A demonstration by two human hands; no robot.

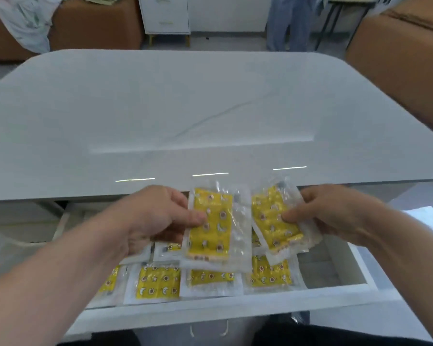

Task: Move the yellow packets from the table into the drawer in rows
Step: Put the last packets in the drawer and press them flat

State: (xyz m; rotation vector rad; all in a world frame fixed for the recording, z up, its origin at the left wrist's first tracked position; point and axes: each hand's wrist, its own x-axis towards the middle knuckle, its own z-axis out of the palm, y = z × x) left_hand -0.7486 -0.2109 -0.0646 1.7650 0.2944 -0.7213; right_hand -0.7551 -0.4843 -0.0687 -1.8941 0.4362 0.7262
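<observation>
My left hand (150, 218) pinches a yellow packet (211, 227) in clear wrap, thumb on its face, above the open white drawer (235, 308). My right hand (328, 212) pinches a second yellow packet (275, 221), tilted, just to the right of the first. Both packets hang over the drawer's back part. Below them several yellow packets (158, 283) lie flat in a row along the drawer's front. More packets lie partly hidden behind, under my hands.
The grey-white table top (185, 108) stretches beyond the drawer. The drawer's right end (330, 265) shows bare bottom. Brown seats (398, 46), a white cabinet (165, 16) and a person's legs (288, 23) stand beyond the table.
</observation>
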